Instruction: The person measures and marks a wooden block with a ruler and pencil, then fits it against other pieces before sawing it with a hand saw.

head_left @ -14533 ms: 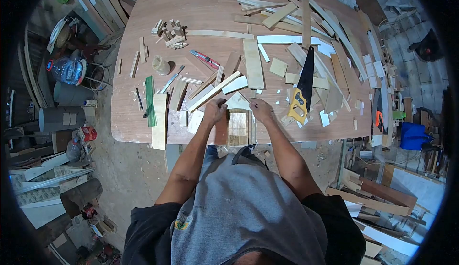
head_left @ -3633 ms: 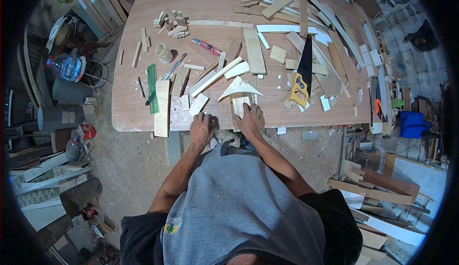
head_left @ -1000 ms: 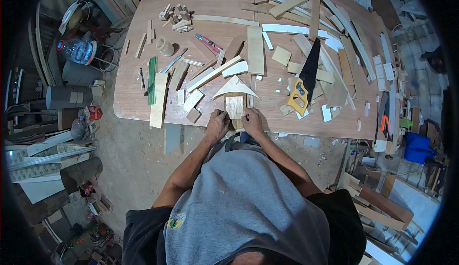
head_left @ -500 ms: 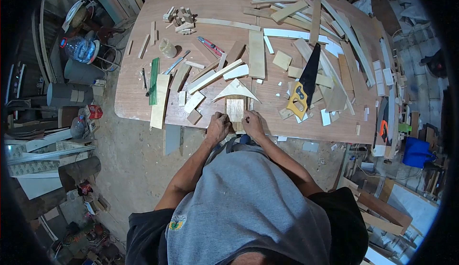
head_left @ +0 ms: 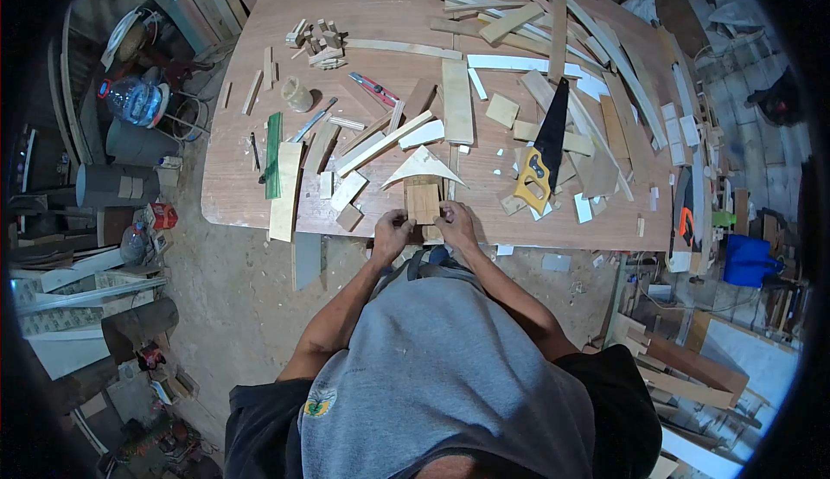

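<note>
At the table's near edge, my left hand and my right hand pinch a small rectangular wooden block from its two sides. The fingers are bent, and the thumbs lie along the near part of the block. Beneath it a wooden strip shows in part; how the two meet is hard to make out. Just beyond the block lies a pale curved triangular wooden piece, its point facing away from me.
A yellow-handled handsaw lies to the right, amid offcuts. A pile of wooden strips fills the far right. On the left are a green strip, a jar and a red utility knife. Small blocks are heaped farther back.
The block's upper face looks darker and more tan than before, and both hands sit closer in against its sides. The whole view has shifted slightly.
</note>
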Motion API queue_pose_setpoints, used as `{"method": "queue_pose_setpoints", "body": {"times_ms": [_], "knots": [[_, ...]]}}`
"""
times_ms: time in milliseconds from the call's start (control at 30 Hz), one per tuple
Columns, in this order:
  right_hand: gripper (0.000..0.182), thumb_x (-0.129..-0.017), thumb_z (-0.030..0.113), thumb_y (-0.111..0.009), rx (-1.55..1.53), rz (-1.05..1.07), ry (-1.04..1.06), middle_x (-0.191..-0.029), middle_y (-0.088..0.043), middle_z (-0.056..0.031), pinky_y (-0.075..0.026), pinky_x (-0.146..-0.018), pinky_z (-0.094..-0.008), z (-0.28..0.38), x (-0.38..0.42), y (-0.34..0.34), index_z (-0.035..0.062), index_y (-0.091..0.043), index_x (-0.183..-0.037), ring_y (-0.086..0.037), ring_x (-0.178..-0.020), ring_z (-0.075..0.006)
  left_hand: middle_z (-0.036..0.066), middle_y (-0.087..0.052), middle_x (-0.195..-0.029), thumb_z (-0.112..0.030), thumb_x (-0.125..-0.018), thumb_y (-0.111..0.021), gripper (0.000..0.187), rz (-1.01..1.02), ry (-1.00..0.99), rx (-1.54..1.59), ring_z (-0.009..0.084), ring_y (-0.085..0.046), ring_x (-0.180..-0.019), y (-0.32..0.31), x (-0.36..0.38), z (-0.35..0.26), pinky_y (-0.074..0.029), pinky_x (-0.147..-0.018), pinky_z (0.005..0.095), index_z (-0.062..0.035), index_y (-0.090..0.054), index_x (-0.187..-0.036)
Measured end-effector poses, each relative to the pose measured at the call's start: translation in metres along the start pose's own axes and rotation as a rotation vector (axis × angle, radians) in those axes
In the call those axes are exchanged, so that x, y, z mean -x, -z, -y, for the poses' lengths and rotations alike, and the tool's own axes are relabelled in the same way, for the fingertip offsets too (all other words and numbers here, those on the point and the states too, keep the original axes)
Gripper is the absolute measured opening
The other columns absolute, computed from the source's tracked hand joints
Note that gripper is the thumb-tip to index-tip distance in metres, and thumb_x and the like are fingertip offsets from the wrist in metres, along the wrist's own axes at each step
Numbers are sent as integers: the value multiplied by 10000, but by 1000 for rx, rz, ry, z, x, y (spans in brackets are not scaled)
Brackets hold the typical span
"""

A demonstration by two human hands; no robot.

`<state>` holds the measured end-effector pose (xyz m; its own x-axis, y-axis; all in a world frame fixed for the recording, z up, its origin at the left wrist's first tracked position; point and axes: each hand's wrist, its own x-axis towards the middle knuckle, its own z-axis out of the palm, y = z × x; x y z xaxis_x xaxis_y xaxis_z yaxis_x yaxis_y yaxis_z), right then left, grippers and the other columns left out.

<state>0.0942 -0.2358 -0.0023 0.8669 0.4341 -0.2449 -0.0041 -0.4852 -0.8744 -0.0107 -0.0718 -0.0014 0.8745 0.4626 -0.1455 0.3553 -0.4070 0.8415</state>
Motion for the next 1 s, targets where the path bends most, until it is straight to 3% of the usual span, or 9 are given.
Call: {"method": "queue_pose_setpoints", "body": {"times_ms": [67, 133, 267, 467, 567, 633, 767, 867, 1000], "knots": [[335, -845, 66, -704, 16, -39, 13, -1020, -688, -148, -530, -818, -361, 10, 5, 4, 14, -626, -1166, -647, -933, -241, 118, -698, -903, -138, -893, -746, 236, 100, 409, 514, 200, -687, -761, 2, -3, -10, -567, -685, 323, 35, -654, -1025], [346, -877, 18, -657, -543, 30, -81, -1059, -688, -137, -528, -832, -333, 15, 7, 6, 22, -597, -1218, -644, -963, -201, 107, -695, -893, -127, -904, -740, 244, 140, 407, 561, 189, -689, -758, -3, -2, -10, -572, -675, 318, 24, -634, -1063], [344, -906, -15, -603, -416, 137, -176, -1130, -679, -143, -525, -869, -316, 35, 5, 48, 14, -582, -1248, -634, -1016, -171, 98, -692, -883, -128, -919, -732, 427, 171, 463, 859, 205, -700, -779, -2, 1, -38, -585, -662, 318, 1, -528, -1272], [338, -941, 58, -602, -336, 302, 64, -1123, -687, -135, -528, -898, -320, 16, -10, 83, 22, -582, -1277, -646, -1022, -180, 120, -720, -1013, -142, -934, -717, 516, 307, 443, 802, 196, -704, -806, 13, -19, -79, -587, -650, 313, -36, -492, -1386], [383, -914, 70, -640, -205, 149, 67, -1177, -652, -100, -489, -899, -308, 10, -28, 117, 25, -580, -1290, -612, -1029, -182, 97, -727, -996, -146, -933, -722, 396, 321, 379, 738, 164, -703, -790, 12, -31, -95, -588, -636, 295, -38, -571, -1283], [555, -834, 81, -681, 746, -269, 205, -1264, -614, -156, -426, -1020, -459, 15, -26, 147, 45, -524, -1365, -591, -1152, -311, 76, -730, -965, -136, -939, -714, 329, 242, 450, 800, 146, -700, -783, 17, -29, -101, -599, -635, 288, -46, -579, -1224], [744, -767, 75, -685, 917, -224, 72, -1305, -561, -205, -269, -1111, -581, -17, -37, 160, 74, -433, -1467, -522, -1235, -377, 66, -735, -966, -116, -939, -706, 299, 184, 491, 857, 148, -709, -794, 34, -25, -111, -613, -645, 288, -55, -568, -1197], [853, -776, 52, -663, 959, -14, 23, -1300, -587, -233, -328, -1002, -560, -17, -50, 165, 55, -304, -1550, -554, -1216, -399, 85, -742, -1004, -96, -931, -708, 378, 144, 463, 912, 159, -721, -816, 46, -22, -107, -619, -636, 286, -62, -516, -1256], [760, -842, 37, -591, 1019, -125, 22, -1251, -617, -262, -433, -947, -517, -28, -64, 173, 61, -321, -1552, -611, -1136, -393, 102, -726, -1086, -34, -913, -703, 599, 122, 393, 918, 155, -718, -857, 86, -18, -104, -624, -638, 284, -64, -400, -1428]]}}
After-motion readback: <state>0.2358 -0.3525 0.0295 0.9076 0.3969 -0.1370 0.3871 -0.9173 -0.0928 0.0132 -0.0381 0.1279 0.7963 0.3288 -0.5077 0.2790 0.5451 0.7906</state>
